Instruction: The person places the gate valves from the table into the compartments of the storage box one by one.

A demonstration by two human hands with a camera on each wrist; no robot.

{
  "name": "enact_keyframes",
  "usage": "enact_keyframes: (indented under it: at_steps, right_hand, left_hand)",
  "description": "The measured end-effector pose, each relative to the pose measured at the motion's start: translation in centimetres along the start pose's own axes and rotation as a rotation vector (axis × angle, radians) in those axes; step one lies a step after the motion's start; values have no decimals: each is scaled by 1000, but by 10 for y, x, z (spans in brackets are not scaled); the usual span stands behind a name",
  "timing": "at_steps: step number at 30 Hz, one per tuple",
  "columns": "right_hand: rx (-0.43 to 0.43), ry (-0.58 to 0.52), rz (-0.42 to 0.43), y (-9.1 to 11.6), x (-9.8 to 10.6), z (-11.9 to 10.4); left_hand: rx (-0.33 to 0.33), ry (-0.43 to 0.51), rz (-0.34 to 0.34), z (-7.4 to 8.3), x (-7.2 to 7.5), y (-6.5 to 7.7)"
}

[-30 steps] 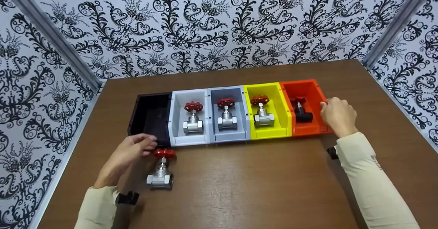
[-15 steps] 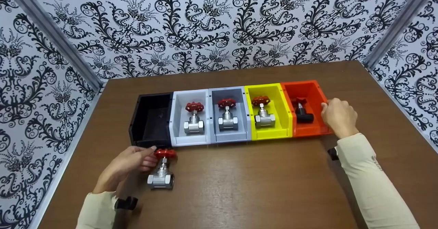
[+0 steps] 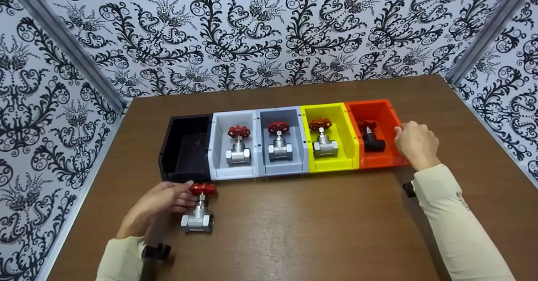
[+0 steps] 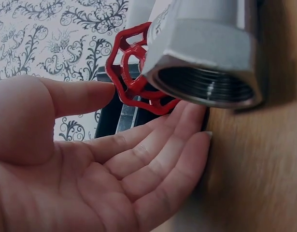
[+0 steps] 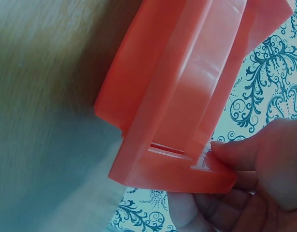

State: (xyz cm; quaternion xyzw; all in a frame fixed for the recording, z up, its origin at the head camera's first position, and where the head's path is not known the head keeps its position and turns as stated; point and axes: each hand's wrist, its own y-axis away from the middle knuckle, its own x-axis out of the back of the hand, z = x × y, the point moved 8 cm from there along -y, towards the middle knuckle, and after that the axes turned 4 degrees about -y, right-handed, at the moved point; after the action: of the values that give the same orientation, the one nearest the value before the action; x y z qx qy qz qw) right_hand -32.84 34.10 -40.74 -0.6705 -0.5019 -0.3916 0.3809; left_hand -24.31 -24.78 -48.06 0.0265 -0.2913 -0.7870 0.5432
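A steel gate valve (image 3: 198, 220) with a red handwheel lies on the wooden table in front of the black bin (image 3: 185, 176). My left hand (image 3: 164, 199) holds the left side of its handwheel (image 4: 131, 79), thumb at the rim and fingers under it. In the left wrist view the valve's threaded end faces the camera. At the row's right end, my right hand (image 3: 417, 144) pinches the outer wall of the orange bin (image 5: 172, 121) between thumb and fingers. Inside that bin lies a black-bodied valve (image 3: 372, 142) with a red handle.
Between the black and orange bins stand a white bin (image 3: 233, 174), a grey bin (image 3: 283, 169) and a yellow bin (image 3: 334, 165), joined in a row. Each holds a steel valve with a red handwheel. Patterned walls (image 3: 260, 33) enclose the table's back and sides.
My left hand has come down from the black bin's front edge to the valve's handwheel and taken hold of it. The right hand has stayed on the orange bin.
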Motion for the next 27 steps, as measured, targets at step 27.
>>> enact_keyframes:
  at_steps: [27]
  right_hand:
    - [4,4,13,0,-1,1]
  left_hand:
    - [23,218,-56,-10,-7,1]
